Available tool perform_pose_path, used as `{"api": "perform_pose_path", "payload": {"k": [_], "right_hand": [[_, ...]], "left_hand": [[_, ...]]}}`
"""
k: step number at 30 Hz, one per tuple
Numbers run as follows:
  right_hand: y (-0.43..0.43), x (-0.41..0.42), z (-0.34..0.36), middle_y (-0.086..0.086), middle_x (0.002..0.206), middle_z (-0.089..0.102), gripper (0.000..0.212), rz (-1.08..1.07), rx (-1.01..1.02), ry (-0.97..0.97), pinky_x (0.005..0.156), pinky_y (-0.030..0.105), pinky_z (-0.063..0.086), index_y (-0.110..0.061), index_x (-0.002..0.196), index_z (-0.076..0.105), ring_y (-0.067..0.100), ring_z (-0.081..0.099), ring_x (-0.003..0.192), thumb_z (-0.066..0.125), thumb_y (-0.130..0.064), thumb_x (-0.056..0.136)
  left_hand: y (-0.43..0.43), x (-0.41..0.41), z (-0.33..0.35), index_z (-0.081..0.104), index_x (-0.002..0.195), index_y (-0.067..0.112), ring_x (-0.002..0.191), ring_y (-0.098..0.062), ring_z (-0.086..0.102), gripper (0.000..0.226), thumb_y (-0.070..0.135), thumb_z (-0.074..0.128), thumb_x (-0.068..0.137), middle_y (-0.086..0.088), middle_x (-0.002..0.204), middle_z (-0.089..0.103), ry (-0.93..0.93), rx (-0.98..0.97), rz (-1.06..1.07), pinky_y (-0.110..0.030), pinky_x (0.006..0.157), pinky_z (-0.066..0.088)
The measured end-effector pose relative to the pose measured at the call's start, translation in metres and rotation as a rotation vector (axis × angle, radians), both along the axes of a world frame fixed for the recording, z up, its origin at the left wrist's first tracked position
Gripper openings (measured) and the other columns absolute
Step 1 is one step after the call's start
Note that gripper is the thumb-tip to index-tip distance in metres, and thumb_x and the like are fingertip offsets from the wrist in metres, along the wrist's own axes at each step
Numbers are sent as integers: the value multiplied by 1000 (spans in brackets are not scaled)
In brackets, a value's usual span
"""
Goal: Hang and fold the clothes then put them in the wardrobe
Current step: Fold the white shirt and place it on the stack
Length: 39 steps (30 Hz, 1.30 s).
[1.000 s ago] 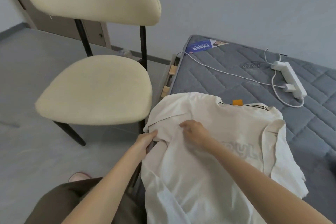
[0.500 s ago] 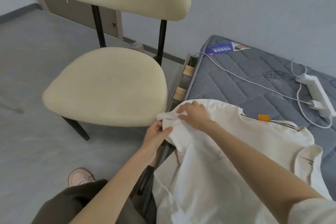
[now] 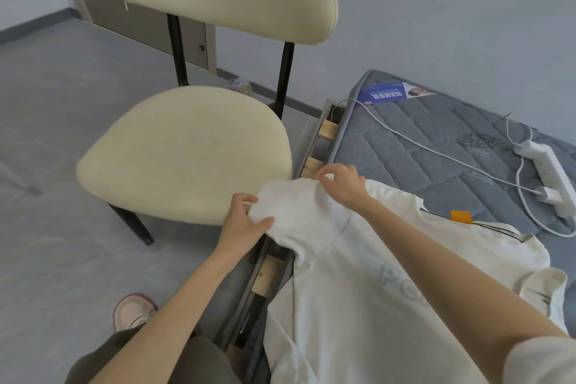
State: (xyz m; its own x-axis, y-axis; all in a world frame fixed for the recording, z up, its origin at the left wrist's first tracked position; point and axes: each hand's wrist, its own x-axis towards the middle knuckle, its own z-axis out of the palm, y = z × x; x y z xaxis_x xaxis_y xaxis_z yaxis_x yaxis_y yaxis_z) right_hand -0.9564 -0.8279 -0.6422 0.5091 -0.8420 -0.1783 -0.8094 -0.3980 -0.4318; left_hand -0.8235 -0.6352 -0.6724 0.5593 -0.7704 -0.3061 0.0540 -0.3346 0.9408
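Mattress point(image 3: 436, 146): one, grey quilted, right half of the frame
Chair point(image 3: 187, 153): one, cream, left of centre, its seat just beside the mattress edge
T-shirt point(image 3: 358, 290): one, white, on the mattress; its long axis runs from the hands at centre to the lower right
Sleeve point(image 3: 293, 209): raised at centre, overhanging the mattress's left edge
Power strip point(image 3: 548, 171): one, far right
Left hand point(image 3: 246, 221): thumb and fingers pinching the sleeve's outer end
Right hand point(image 3: 343, 184): fingertips pinching its upper edge, nearer the shoulder
Likely fold: inward, toward the lower right
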Motion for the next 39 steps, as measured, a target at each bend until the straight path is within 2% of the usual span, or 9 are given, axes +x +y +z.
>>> {"api": "perform_pose_path", "payload": {"k": [8,12,15,19,25,28,31,34,39], "right_hand": [[-9,44,-18,5,139,50,41,204,148,304,108,46,26,-26,139,43,31,40,129,39,-25,99],[-11,51,-25,1,116,59,25,243,201,344,112,56,16,-21,115,55,26,49,117,50,-37,96],[-11,56,-20,-4,92,58,10,219,70,236,99,45,26,-23,95,56,23,52,104,50,-31,95],[-22,63,0,3,96,66,21,-29,-173,-134,88,40,43,-18,100,62,24,58,94,46,-31,97],[-25,73,1,12,106,63,18,95,65,-157,87,47,51,-14,111,55,30,59,96,43,-16,99],[-28,76,-3,8,105,51,46,301,92,-33,88,41,45,-28,123,54,18,51,92,43,2,90],[-24,83,-7,5,131,37,71,521,3,250,98,45,34,-45,136,39,27,34,116,45,3,85],[-24,87,-14,-2,154,12,63,615,-30,447,102,51,33,-47,129,40,34,19,132,57,-6,84],[-30,89,-18,3,152,13,74,642,-121,552,101,52,34,-41,131,33,34,21,133,78,-28,74]], "left_hand": [[12,19,-12,43,104,20,73,-6,55,37,22,72,80,3,83,60,-318,110,-163,-18,58,38],[13,23,-9,43,103,21,74,-4,55,39,26,74,79,4,83,61,-345,128,-193,-19,59,39],[15,26,-9,46,101,22,75,-5,56,34,28,73,80,5,87,61,-340,143,-221,-19,60,39],[10,30,-6,51,98,23,81,-1,55,24,26,69,83,6,92,61,-299,109,-186,-15,61,38],[1,37,-2,46,73,22,61,-4,43,24,29,52,95,9,71,48,-389,148,-289,-18,54,29],[8,38,-8,42,70,23,63,-7,46,28,27,51,96,7,70,49,-377,148,-341,-18,55,30],[12,37,-8,49,78,23,71,-8,58,20,25,49,98,7,79,59,-283,85,-388,-17,64,40],[11,38,-7,52,87,18,57,0,54,15,26,48,98,14,71,59,-198,26,-406,-10,57,39],[12,41,-7,46,79,27,54,2,49,20,26,48,99,25,59,54,-184,-21,-465,-8,56,38]]}}
